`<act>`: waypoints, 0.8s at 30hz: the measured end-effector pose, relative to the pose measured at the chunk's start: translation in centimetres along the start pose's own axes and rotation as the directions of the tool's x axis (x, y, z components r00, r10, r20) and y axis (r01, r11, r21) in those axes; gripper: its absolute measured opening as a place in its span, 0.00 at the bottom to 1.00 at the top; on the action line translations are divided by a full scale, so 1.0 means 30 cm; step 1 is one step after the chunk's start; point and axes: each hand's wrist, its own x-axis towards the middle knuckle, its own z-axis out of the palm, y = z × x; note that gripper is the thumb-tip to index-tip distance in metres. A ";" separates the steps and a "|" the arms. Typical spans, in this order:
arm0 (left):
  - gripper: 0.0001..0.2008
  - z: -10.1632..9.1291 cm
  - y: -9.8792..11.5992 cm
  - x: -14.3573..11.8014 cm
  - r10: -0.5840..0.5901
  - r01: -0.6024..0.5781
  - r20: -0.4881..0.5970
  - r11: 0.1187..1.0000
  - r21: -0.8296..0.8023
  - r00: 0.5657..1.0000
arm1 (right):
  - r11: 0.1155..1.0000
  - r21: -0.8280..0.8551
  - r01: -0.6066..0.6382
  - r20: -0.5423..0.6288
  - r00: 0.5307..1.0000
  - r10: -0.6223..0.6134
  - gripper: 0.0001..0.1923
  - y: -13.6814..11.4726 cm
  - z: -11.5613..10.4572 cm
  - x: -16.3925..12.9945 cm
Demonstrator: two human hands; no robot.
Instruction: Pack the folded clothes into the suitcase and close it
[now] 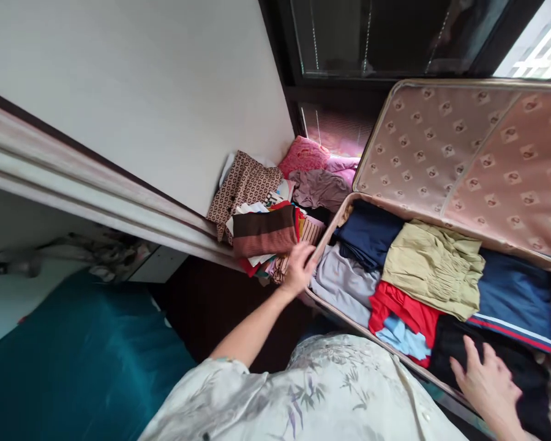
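Observation:
An open suitcase (pixel 310 269) with a pink lining holds folded clothes. At its left corner is my left hand (pixel 298 267), fingers apart and holding nothing; whether it touches the rim I cannot tell. Just beyond that hand lies a brown two-tone folded garment (pixel 269 229) on a heap of clothes. My right hand (pixel 487 376) is spread open over a black garment (pixel 454 340) at the suitcase's near side. Inside are also a khaki garment (pixel 434 263), a navy one (pixel 371 229), a grey one (pixel 344 278), a red one (pixel 404 303) and striped blue trousers (pixel 514 294).
The patterned suitcase lid (pixel 445 141) leans up by a dark window frame (pixel 340 92). Brown patterned cloth (pixel 250 184) and a pink cushion-like item (pixel 305 158) lie behind the heap. A white panel (pixel 142 92) rises at left, above a teal-covered surface (pixel 87 361).

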 end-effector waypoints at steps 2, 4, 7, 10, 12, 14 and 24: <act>0.19 -0.210 -0.197 0.044 -0.255 0.293 -0.301 0.953 0.084 0.919 | 0.996 0.093 -0.002 -0.025 1.000 0.004 0.36 -0.160 -0.015 0.045; 0.23 -0.360 -0.368 0.063 -0.447 0.543 -0.464 0.835 0.089 0.765 | 0.959 0.259 0.113 -0.019 0.994 -0.112 0.30 -0.365 -0.030 0.108; 0.29 -0.469 -0.544 0.064 -0.673 0.732 -0.402 0.681 -0.011 0.621 | 0.866 0.424 0.266 0.028 0.951 -0.307 0.23 -0.707 -0.038 0.216; 0.23 -0.489 -0.632 0.064 -0.768 0.768 -0.230 0.631 -0.109 0.598 | 0.757 0.550 0.354 0.053 0.890 -0.454 0.23 -1.024 -0.018 0.338; 0.20 -0.492 -0.665 0.068 -0.771 0.766 -0.196 0.632 -0.119 0.606 | 0.712 0.596 0.370 0.085 0.853 -0.515 0.24 -1.202 0.010 0.424; 0.20 -0.504 -0.691 0.074 -0.782 0.781 -0.194 0.616 -0.103 0.592 | 0.730 0.610 0.307 0.161 0.855 -0.494 0.26 -1.354 0.044 0.505; 0.17 -0.568 -0.722 0.084 -0.792 0.713 -0.073 0.582 -0.391 0.607 | 0.682 0.725 -0.099 0.326 0.921 -0.213 0.27 -1.723 0.185 0.666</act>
